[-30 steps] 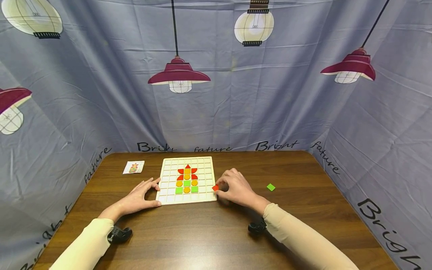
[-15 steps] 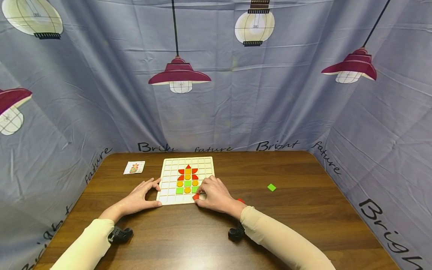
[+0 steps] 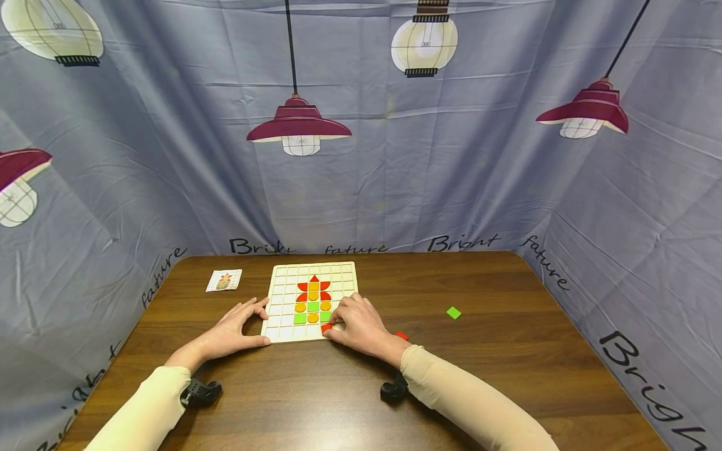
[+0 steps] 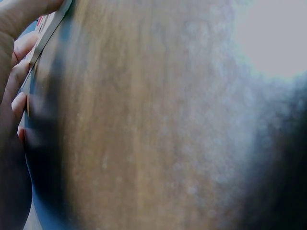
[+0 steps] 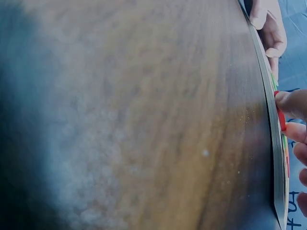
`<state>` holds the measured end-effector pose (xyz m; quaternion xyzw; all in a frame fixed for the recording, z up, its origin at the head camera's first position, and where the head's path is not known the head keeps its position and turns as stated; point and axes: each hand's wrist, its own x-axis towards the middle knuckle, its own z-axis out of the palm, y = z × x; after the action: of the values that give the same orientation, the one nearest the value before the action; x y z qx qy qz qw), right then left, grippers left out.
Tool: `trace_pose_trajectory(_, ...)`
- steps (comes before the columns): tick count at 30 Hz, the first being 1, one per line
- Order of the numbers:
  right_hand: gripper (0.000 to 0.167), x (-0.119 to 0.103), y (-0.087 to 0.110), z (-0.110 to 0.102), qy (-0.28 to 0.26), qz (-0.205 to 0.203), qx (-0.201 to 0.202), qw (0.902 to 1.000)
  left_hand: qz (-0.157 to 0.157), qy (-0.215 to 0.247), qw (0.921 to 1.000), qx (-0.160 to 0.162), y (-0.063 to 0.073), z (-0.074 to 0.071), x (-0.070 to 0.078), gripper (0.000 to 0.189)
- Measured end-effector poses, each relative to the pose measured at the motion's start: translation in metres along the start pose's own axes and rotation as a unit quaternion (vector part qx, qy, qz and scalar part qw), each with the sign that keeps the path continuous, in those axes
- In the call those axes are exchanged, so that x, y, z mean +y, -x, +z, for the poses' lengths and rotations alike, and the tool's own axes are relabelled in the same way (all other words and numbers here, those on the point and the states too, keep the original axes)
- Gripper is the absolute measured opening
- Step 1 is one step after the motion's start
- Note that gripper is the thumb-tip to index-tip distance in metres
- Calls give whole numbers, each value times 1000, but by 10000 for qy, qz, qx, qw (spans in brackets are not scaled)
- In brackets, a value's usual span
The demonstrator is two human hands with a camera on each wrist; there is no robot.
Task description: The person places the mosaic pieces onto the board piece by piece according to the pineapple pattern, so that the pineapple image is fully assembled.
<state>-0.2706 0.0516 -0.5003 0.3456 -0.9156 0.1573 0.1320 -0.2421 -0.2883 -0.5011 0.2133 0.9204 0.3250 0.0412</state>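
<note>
A cream gridded board (image 3: 284,332) lies on the table, with red, orange and green tiles set in a plant-like figure on it. My left hand (image 3: 228,330) rests against the board's left edge, thumb by the near corner and fingers further up the side. Between thumb and fingertips, my right hand (image 3: 358,322) pinches a red tile (image 3: 326,328) at the board's near row, just below a green square (image 3: 325,317). The right wrist view also catches this red tile (image 5: 280,112) at the board's edge. My palm and fingers partly cover the board's near right corner.
A loose red tile (image 3: 402,336) lies beside my right wrist, partly hidden. Further right is a green tile (image 3: 454,312). A small printed pattern card (image 3: 224,280) lies left of the board. The wooden table (image 3: 316,394) meets a curtain (image 3: 361,188) behind.
My right hand has moved left from the board's right edge to its near row with the red tile, which has turned to line up with the grid. My left hand has stayed put.
</note>
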Motion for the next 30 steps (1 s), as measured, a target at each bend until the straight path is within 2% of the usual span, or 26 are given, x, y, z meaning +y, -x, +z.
trace_pose_trajectory(7,12,1,-1,-1,-149,10,-9,9999,14,2,10000,24,0,0,1,46)
trace_pose_trajectory(17,17,-2,-3,-2,-334,37,34,9994,-6,1,10000,30,0,1,-1,45)
trace_pose_trajectory(30,13,-2,-5,0,-213,37,73,9997,13,-1,10000,30,0,1,-1,45)
